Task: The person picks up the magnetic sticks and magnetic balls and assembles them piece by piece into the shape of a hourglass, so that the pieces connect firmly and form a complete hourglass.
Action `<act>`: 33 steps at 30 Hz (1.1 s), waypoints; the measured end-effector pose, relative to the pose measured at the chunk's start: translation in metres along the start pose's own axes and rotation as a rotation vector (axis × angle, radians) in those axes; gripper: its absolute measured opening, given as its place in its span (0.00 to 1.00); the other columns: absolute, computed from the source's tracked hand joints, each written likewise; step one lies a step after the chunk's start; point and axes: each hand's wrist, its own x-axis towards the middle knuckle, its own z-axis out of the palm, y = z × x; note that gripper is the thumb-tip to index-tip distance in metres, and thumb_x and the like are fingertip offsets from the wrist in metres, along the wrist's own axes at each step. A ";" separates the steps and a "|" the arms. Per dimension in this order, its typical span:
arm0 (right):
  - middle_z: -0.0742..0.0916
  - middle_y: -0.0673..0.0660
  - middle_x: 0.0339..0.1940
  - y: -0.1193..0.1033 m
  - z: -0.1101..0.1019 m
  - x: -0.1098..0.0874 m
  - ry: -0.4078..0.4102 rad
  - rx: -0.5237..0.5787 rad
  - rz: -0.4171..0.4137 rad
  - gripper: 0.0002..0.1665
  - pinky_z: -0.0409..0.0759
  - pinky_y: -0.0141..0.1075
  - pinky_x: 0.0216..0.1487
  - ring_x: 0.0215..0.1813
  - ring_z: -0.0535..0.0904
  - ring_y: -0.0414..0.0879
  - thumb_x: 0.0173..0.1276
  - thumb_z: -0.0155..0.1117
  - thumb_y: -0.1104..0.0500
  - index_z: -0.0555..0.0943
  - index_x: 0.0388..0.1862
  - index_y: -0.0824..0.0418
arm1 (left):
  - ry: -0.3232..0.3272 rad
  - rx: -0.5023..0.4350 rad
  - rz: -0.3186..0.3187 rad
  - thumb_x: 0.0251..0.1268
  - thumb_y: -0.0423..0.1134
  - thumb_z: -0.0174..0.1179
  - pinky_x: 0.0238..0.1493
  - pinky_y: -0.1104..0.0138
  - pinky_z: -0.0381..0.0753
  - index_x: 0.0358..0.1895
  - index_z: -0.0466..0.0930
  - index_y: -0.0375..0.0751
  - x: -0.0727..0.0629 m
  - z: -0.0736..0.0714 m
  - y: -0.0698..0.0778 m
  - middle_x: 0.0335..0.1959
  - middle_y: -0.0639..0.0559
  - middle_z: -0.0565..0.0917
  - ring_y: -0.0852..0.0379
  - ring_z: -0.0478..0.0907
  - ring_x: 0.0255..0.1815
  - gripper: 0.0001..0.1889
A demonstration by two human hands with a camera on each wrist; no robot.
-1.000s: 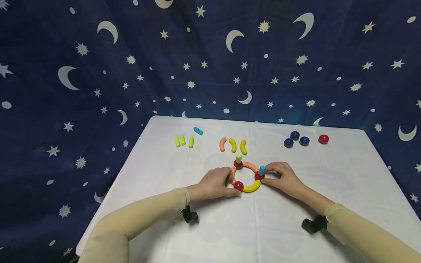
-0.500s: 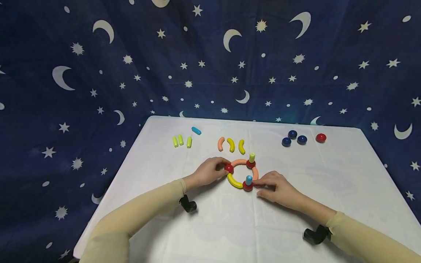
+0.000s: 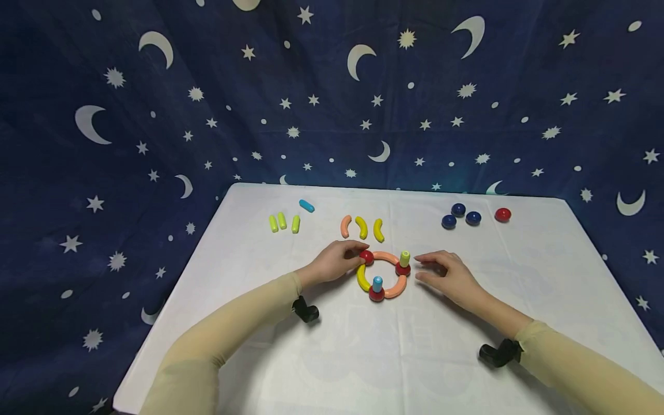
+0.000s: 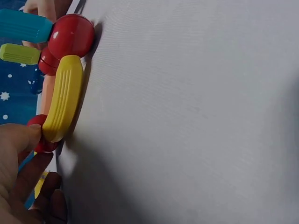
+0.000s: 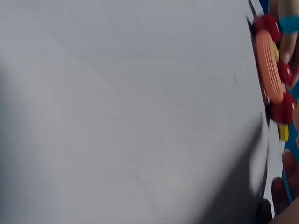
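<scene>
A ring of curved rods and red balls lies on the white table. Two orange curved rods (image 3: 396, 287) and a yellow curved rod (image 3: 361, 278) join its three balls. A short blue rod (image 3: 377, 283) stands on the front ball (image 3: 376, 295), and a lime rod (image 3: 405, 258) rises from the right ball (image 3: 402, 270). My left hand (image 3: 334, 262) pinches the bare red ball (image 3: 366, 257) at the ring's back left, thumb and finger around it in the left wrist view. Just right of the lime-topped ball, my right hand (image 3: 451, 279) holds nothing, its fingers apart.
Behind the ring lie a loose orange curved rod (image 3: 345, 226) and two yellow ones (image 3: 378, 230). Three lime rods (image 3: 282, 220) and a blue rod (image 3: 306, 206) are at back left. Three dark blue balls (image 3: 473, 218) and a red ball (image 3: 502, 215) sit back right.
The ring has turned clockwise: the blue-topped ball went from right to front, the lime-topped one from back to right, the bare ball from front to back left. My right hand has come off the ring.
</scene>
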 end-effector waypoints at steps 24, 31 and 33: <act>0.85 0.53 0.55 0.014 0.010 0.024 -0.043 0.053 -0.027 0.26 0.69 0.53 0.62 0.64 0.68 0.52 0.65 0.75 0.44 0.85 0.56 0.56 | 0.479 0.128 -0.619 0.73 0.58 0.56 0.59 0.46 0.69 0.58 0.81 0.40 -0.048 -0.145 -0.104 0.55 0.42 0.82 0.38 0.74 0.56 0.25; 0.85 0.52 0.55 0.015 0.011 0.024 -0.035 0.053 -0.041 0.26 0.70 0.51 0.61 0.62 0.69 0.51 0.64 0.76 0.44 0.86 0.55 0.55 | 0.405 0.168 -0.702 0.69 0.63 0.58 0.58 0.46 0.69 0.51 0.83 0.39 -0.047 -0.146 -0.108 0.51 0.42 0.83 0.38 0.75 0.55 0.28; 0.85 0.52 0.55 0.015 0.011 0.025 -0.035 0.050 -0.040 0.26 0.70 0.51 0.61 0.62 0.69 0.51 0.64 0.76 0.44 0.86 0.56 0.55 | 0.393 0.186 -0.708 0.68 0.62 0.60 0.58 0.45 0.69 0.49 0.83 0.39 -0.044 -0.146 -0.107 0.50 0.42 0.83 0.38 0.74 0.55 0.27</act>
